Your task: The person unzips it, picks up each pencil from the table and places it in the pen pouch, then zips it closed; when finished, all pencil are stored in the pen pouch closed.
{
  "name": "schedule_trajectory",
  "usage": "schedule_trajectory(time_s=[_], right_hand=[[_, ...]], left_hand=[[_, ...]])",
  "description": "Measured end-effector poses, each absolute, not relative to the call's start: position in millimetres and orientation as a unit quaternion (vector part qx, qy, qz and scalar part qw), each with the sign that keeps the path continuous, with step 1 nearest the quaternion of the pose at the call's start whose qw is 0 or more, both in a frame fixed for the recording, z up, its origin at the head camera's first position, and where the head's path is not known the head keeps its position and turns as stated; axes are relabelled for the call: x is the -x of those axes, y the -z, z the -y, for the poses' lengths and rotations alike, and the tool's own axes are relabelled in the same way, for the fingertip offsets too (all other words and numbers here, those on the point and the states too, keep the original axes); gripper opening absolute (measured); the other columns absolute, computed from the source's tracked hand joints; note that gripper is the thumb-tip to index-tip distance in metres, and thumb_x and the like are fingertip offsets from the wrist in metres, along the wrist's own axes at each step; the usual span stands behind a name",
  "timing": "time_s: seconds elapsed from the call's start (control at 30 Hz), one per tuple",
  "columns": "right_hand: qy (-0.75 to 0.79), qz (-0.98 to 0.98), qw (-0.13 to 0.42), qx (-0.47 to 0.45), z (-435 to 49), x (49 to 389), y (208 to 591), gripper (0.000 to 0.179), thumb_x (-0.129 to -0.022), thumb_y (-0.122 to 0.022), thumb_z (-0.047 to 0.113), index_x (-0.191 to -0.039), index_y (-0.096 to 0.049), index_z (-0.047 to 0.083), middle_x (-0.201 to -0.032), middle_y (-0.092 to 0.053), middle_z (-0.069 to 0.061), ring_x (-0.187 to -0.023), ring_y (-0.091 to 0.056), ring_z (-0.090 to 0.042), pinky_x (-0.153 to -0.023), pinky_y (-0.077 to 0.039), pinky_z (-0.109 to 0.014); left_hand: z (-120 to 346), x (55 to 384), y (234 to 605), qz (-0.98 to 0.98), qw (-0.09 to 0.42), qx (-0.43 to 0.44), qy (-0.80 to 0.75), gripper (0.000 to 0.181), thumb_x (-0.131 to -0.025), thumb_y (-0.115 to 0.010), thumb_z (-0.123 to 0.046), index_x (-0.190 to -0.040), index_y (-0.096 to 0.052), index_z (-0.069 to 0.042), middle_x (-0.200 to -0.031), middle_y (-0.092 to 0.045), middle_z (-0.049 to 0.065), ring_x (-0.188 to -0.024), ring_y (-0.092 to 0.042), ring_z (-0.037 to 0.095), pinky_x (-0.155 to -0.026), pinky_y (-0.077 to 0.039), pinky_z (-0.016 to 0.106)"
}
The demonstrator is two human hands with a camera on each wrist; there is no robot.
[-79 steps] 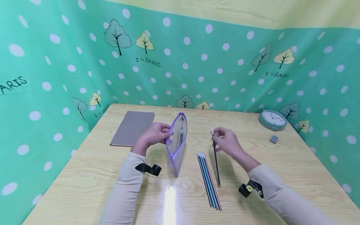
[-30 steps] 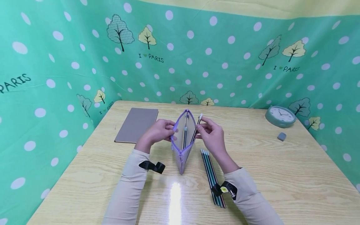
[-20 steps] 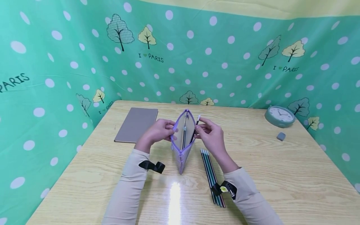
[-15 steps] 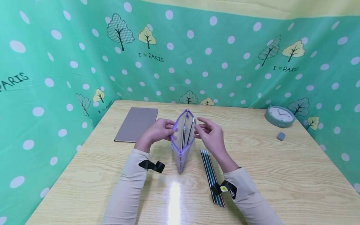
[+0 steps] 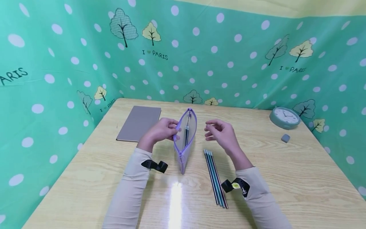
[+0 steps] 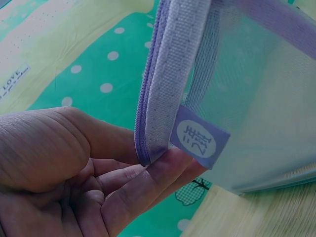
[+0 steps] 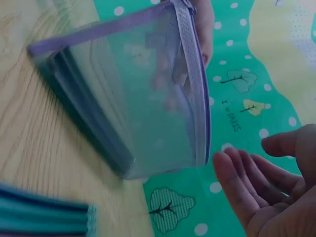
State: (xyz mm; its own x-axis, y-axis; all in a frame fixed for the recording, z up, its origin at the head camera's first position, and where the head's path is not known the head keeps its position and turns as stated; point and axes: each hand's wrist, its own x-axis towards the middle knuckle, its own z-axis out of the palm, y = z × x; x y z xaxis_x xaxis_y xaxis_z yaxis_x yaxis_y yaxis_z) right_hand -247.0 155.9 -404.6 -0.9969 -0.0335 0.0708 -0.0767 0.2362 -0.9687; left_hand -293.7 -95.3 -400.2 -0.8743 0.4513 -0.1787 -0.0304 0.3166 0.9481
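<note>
My left hand pinches the zipped edge of a see-through mesh pencil pouch with purple trim, its mouth spread wide. Several dark pencils lie inside along the bottom, as the right wrist view also shows through the mesh. To the right of the pouch my right hand hovers with fingers loosely bent and nothing between them. Below it on the table, a row of several striped pencils lies side by side, white-tipped ends pointing away from me.
A grey notebook lies at the back left of the wooden table. At the back right stand a round teal clock and a small grey-blue eraser. A green dotted curtain hangs behind.
My right hand brought a dark pencil to the pouch and let it drop inside, then drew back to the right. The left hand keeps its hold on the pouch edge.
</note>
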Motion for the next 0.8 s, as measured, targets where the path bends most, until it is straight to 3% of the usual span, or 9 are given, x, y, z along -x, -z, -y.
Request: schedule_trajectory(time_s=[0.2, 0.33, 0.5, 0.8], right_hand=[[-0.464, 0.880, -0.088, -0.053, -177, 253, 422, 0.030, -0.101, -0.063, 0.010, -0.124, -0.065, -0.010, -0.103, -0.071, -0.026, -0.079, -0.074, -0.027, -0.069, -0.068, -0.034], [-0.346, 0.926, -0.123, -0.081, -184, 256, 435, 0.024, -0.097, -0.067, 0.010, -0.113, -0.070, -0.008, -0.083, -0.074, -0.015, -0.062, -0.070, -0.022, -0.056, -0.063, -0.031], [-0.270, 0.947, -0.129, -0.115, -188, 252, 448, 0.009, -0.094, -0.071, 0.008, -0.091, -0.071, -0.001, -0.058, -0.067, -0.003, -0.047, -0.060, -0.012, -0.046, -0.052, -0.022], [-0.256, 0.957, -0.102, -0.093, -182, 245, 454, 0.011, -0.088, -0.073, 0.002, -0.078, -0.068, 0.001, -0.054, -0.064, -0.003, -0.042, -0.059, -0.010, -0.041, -0.054, -0.022]], left_hand=[[94, 297, 400, -0.783, 0.218, -0.133, -0.567, 0.045, -0.102, -0.051, 0.007, -0.145, -0.043, 0.018, -0.130, -0.063, 0.035, -0.077, -0.072, 0.012, -0.083, -0.066, 0.034], [96, 298, 397, -0.785, 0.218, -0.131, -0.565, 0.046, -0.103, -0.050, 0.007, -0.146, -0.041, 0.018, -0.133, -0.060, 0.036, -0.079, -0.072, 0.013, -0.083, -0.066, 0.035], [98, 298, 396, -0.790, 0.217, -0.131, -0.558, 0.046, -0.103, -0.052, 0.005, -0.146, -0.041, 0.018, -0.132, -0.062, 0.035, -0.080, -0.073, 0.014, -0.083, -0.066, 0.034], [95, 297, 398, -0.790, 0.217, -0.130, -0.558, 0.046, -0.102, -0.053, 0.005, -0.146, -0.042, 0.017, -0.132, -0.063, 0.034, -0.077, -0.072, 0.012, -0.082, -0.066, 0.032]])
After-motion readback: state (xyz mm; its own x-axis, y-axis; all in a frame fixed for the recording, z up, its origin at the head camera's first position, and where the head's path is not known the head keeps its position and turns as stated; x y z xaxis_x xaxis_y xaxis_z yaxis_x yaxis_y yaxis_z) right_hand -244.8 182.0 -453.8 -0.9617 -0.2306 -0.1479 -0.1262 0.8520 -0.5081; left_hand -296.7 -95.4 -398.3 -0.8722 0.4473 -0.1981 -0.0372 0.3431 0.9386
